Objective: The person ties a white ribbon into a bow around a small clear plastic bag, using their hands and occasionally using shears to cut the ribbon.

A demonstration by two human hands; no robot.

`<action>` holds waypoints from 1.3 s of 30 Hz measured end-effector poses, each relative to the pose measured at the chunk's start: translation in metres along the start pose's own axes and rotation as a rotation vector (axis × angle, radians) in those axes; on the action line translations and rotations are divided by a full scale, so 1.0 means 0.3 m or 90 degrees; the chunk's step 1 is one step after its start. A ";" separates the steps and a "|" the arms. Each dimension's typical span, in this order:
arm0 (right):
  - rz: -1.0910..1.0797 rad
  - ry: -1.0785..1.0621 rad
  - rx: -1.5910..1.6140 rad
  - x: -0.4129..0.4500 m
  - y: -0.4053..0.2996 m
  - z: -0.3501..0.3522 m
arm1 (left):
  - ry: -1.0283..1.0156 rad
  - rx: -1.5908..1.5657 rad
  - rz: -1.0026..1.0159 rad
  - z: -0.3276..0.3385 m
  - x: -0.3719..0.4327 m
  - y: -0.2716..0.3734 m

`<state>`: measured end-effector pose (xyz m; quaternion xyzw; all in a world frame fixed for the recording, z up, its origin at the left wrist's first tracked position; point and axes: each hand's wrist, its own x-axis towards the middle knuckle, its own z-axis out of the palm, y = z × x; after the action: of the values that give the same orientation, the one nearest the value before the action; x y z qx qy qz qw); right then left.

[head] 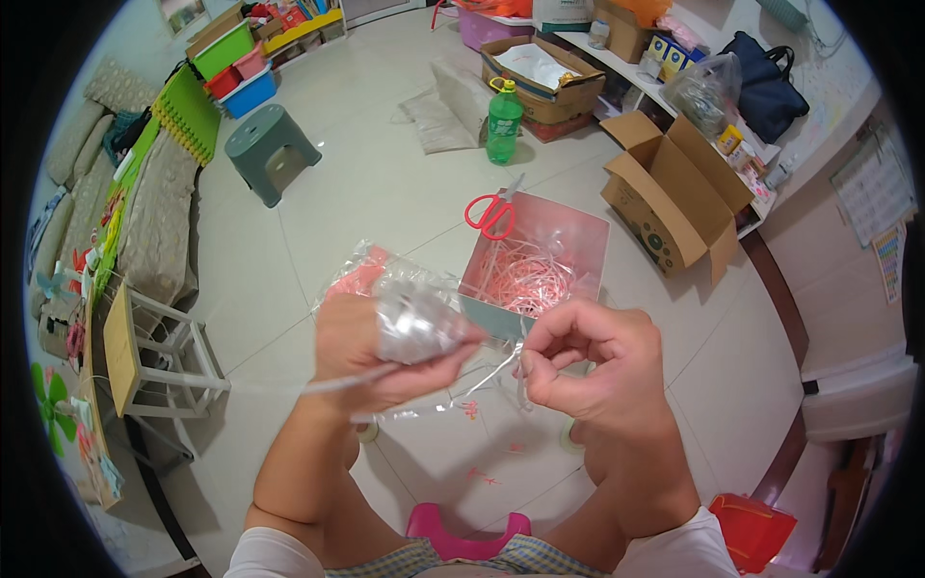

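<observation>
My left hand [354,350], blurred by motion, grips a bundle of shiny silvery-white ribbon [419,325]. A loose strand trails left from it. My right hand [592,361] pinches a thin length of white ribbon [506,361] between thumb and forefinger. Just beyond the hands stands an open box [596,224] with a pink inside, holding a heap of pink and white strips [524,278]. Red-handled scissors [491,215] rest on the box's far left corner. Partly behind my left hand lies a clear plastic bag [361,267] with something pink inside.
A green bottle [504,126] stands beyond the box. To the right is an open cardboard box [672,202]; a grey-green stool [267,148] stands far left. A small wooden-topped stool [155,354] is at left. Pink scraps [484,477] lie on the floor between my legs.
</observation>
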<state>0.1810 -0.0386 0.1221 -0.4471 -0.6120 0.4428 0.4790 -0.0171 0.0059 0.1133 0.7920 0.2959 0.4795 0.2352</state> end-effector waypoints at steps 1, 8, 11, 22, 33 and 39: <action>0.000 -0.003 0.000 0.001 0.006 0.000 | -0.043 0.050 0.085 0.003 0.004 0.009; -0.092 -0.010 -0.152 0.002 0.019 0.016 | -0.047 0.097 0.182 0.026 -0.030 -0.038; -0.109 -0.003 -0.181 0.002 0.027 0.025 | -0.047 0.089 0.190 0.025 -0.032 -0.042; -0.070 -0.002 -0.201 -0.003 0.038 0.040 | -0.093 0.181 0.266 0.029 -0.057 -0.066; -0.013 0.001 -0.178 0.005 0.034 0.040 | -0.083 0.218 0.273 0.049 -0.077 -0.088; 0.014 -0.018 -0.174 0.005 0.040 0.028 | -0.092 0.141 0.221 0.055 -0.062 -0.095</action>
<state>0.1741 -0.0357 0.1094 -0.5085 -0.6683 0.3667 0.4004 -0.0161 0.0118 0.0760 0.8845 0.1884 0.4190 0.0813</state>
